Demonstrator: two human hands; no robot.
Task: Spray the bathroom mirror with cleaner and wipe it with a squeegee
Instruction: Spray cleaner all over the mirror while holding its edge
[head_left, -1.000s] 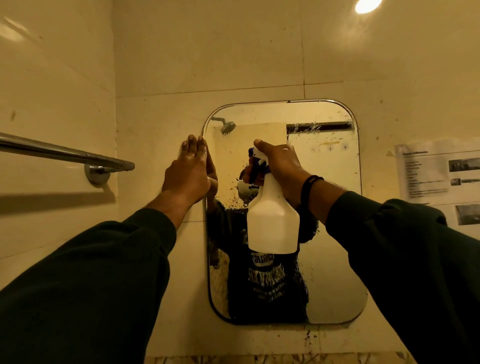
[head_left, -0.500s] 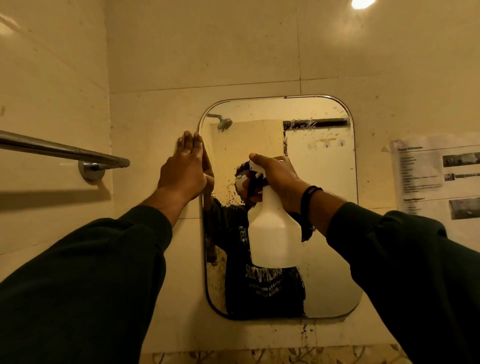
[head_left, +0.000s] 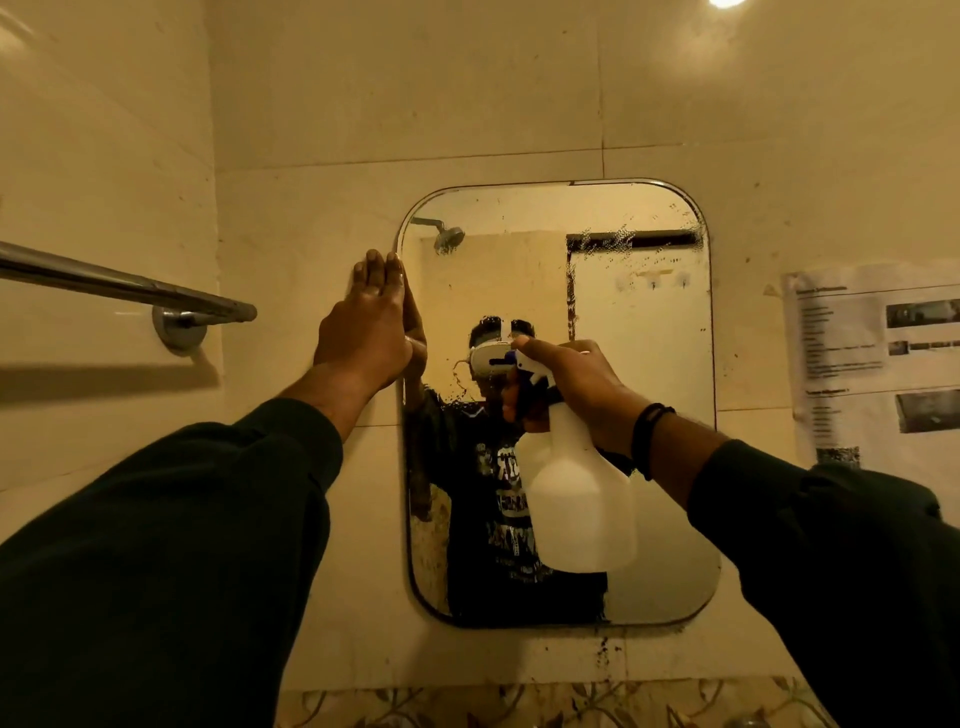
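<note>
On the left wall a round chrome towel bar (head_left: 119, 288) runs toward the corner and ends at a chrome wall bracket (head_left: 179, 327); a dark long sleeve (head_left: 171, 545) reaches up from the lower left corner of the view. The person's left hand (head_left: 366, 332) lies flat against the cream tiled wall (head_left: 467, 93) at the left edge of the rounded-corner rectangular wall mirror (head_left: 644, 332), fingers straight and held together, pointing up, the thumb side touching the mirror's rim; the glass carries droplets and streaks near its upper right corner and across its middle. In front of the mirror's centre the right hand (head_left: 576, 384) grips the neck of a white translucent plastic spray bottle (head_left: 582, 499), fingers curled round the blue-and-white trigger head, nozzle facing the glass; the bottle hangs upright below the hand, covering the mirror's lower middle. A black band (head_left: 649, 436) circles the right wrist; to the right of the mirror's right edge a printed paper notice (head_left: 872, 358) is stuck to the wall, its text too blurred to read.
</note>
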